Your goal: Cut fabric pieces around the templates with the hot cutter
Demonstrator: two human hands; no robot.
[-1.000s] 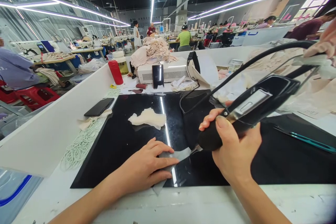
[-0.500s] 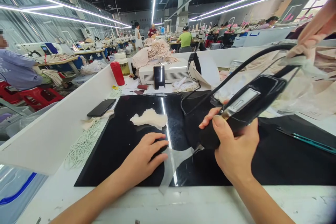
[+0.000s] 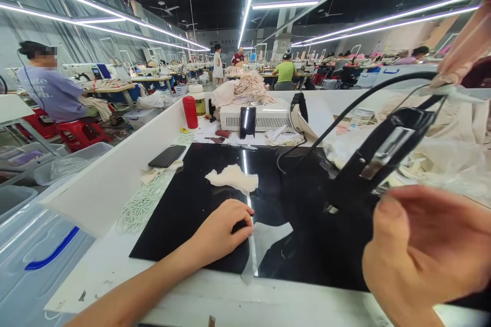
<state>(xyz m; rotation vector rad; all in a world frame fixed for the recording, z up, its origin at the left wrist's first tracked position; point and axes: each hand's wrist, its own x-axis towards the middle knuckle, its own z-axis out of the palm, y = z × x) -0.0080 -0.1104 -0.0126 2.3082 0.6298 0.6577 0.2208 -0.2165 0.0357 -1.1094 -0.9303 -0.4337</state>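
On the black mat (image 3: pixel 169 225), my left hand (image 3: pixel 226 227) rests with its fingers curled and the thumb closed toward them. The fingertips hold the left edge of a thin translucent sheet (image 3: pixel 268 240) shaped like a pattern piece. My right hand (image 3: pixel 422 250), blurred, is lifted at the right with thumb and fingers apart and nothing in it. Just above and behind it hangs a black corded hand tool (image 3: pixel 368 158) with a small metal tip, slung from twisted pink fabric (image 3: pixel 456 56). A cream fabric piece (image 3: pixel 233 179) lies beyond my left hand.
A dark phone (image 3: pixel 166 156) and tangled pale green cord (image 3: pixel 143 204) lie left of the mat. Behind stand a red cylinder (image 3: pixel 190 112), a phone on a stand (image 3: pixel 247 122) and a white vented box (image 3: pixel 226 117). Plastic and fabric (image 3: pixel 441 158) heap up at the right.
My right hand has let go of the black tool and moved right and toward me; the tool now hangs free, off the sheet. My left fingers have drawn together. The view has shifted.
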